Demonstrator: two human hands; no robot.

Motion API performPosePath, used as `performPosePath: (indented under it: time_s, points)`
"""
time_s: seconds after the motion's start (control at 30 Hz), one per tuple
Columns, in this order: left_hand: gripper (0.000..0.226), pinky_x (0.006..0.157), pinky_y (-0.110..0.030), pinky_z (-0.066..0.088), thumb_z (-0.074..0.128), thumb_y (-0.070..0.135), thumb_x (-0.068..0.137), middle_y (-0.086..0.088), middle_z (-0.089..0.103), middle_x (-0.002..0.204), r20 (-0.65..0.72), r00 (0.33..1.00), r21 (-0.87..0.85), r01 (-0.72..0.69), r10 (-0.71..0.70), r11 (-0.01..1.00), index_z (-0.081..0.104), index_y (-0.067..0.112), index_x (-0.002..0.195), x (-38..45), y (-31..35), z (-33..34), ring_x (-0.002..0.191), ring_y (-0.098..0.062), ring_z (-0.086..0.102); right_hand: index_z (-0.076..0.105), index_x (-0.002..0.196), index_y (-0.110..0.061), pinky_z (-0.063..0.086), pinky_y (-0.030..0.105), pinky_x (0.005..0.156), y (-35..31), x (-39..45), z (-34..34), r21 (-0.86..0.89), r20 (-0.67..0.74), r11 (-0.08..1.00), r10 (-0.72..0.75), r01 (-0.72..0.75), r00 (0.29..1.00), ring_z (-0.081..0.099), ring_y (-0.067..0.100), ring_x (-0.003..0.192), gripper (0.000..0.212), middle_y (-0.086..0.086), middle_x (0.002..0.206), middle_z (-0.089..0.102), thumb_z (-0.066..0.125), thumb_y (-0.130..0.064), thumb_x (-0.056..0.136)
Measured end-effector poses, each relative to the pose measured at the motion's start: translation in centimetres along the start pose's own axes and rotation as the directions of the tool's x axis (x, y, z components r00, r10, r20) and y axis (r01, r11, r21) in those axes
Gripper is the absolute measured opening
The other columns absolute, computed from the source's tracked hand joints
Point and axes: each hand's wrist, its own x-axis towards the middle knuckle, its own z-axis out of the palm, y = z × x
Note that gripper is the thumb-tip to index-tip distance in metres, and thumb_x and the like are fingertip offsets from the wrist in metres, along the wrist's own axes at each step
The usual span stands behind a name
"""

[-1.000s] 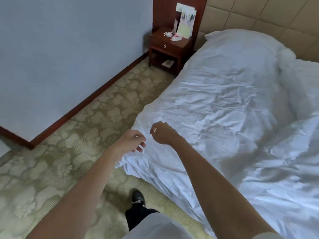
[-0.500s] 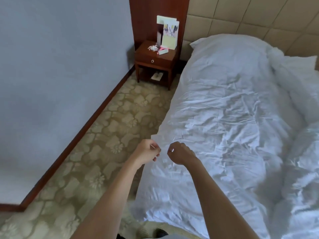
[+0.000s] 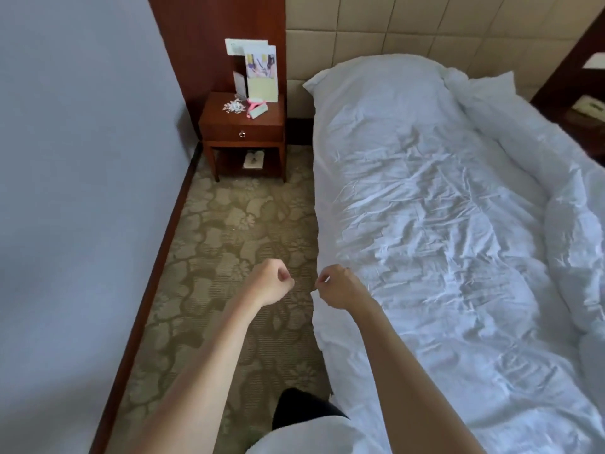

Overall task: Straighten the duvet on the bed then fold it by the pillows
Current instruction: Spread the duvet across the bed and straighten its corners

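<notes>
A wrinkled white duvet covers the bed, its left edge hanging straight down the side. Along the right side it is bunched into a thick roll. At the padded headboard, a white pillow lies under the duvet's top end and a second pillow shows to its right. My right hand pinches the duvet's left edge about halfway down the bed. My left hand hovers over the carpet just left of that edge, curled into a fist with nothing in it.
A wooden nightstand with cards and small items stands in the corner left of the bed. A strip of patterned carpet runs between the grey wall and the bed. A phone sits on a stand at far right.
My left hand has let go of the duvet's edge and moved left over the carpet. My right hand keeps its pinch. The edge now hangs straight along the bed's side.
</notes>
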Motion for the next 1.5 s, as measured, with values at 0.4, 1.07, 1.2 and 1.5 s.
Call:
performPosePath:
  time_s: [0.4, 1.07, 1.2, 1.5]
  points:
    - [0.011, 0.073, -0.039, 0.055, 0.060, 0.033, 0.090, 0.002, 0.062, 0.092, 0.148, 0.981, 0.315, -0.167, 0.125, 0.934, 0.058, 0.023, 0.086, 18.7, 2.1, -8.6, 0.080, -0.017, 0.062, 0.066, 0.113, -0.011, 0.057, 0.032, 0.076, -3.9, 16.6, -2.8, 0.088, -0.102, 0.976, 0.209, -0.200, 0.973, 0.065, 0.021, 0.083, 0.027, 0.006, 0.098, 0.068, 0.049, -0.025, 0.096]
    - [0.014, 0.072, -0.040, 0.058, 0.055, 0.031, 0.091, 0.001, 0.068, 0.077, 0.443, 0.836, 0.317, -0.484, 0.324, 0.816, 0.061, 0.022, 0.082, 53.4, 8.5, -25.5, 0.072, -0.017, 0.066, 0.063, 0.112, -0.018, 0.056, 0.036, 0.084, -15.2, 44.7, -12.6, 0.355, -0.124, 0.796, 0.560, -0.491, 0.819, 0.068, 0.025, 0.094, 0.026, 0.006, 0.108, 0.068, 0.051, -0.035, 0.096]
    - [0.014, 0.076, -0.038, 0.057, 0.053, 0.030, 0.092, 0.000, 0.067, 0.086, 0.496, 0.778, 0.280, -0.564, 0.386, 0.777, 0.061, 0.020, 0.087, 60.0, 12.6, -28.6, 0.077, -0.017, 0.067, 0.065, 0.109, -0.020, 0.058, 0.035, 0.078, -16.5, 48.7, -15.8, 0.462, -0.188, 0.729, 0.636, -0.504, 0.748, 0.069, 0.022, 0.085, 0.025, 0.008, 0.104, 0.068, 0.051, -0.035, 0.095]
    - [0.018, 0.086, -0.043, 0.056, 0.053, 0.026, 0.095, -0.007, 0.068, 0.094, 0.680, 0.622, 0.214, -0.675, 0.388, 0.706, 0.062, 0.012, 0.099, 72.0, 21.7, -27.4, 0.087, -0.023, 0.066, 0.068, 0.104, -0.015, 0.060, 0.043, 0.081, -13.5, 58.1, -22.4, 0.615, -0.185, 0.585, 0.759, -0.529, 0.624, 0.072, 0.024, 0.079, 0.022, 0.009, 0.091, 0.073, 0.054, -0.028, 0.094]
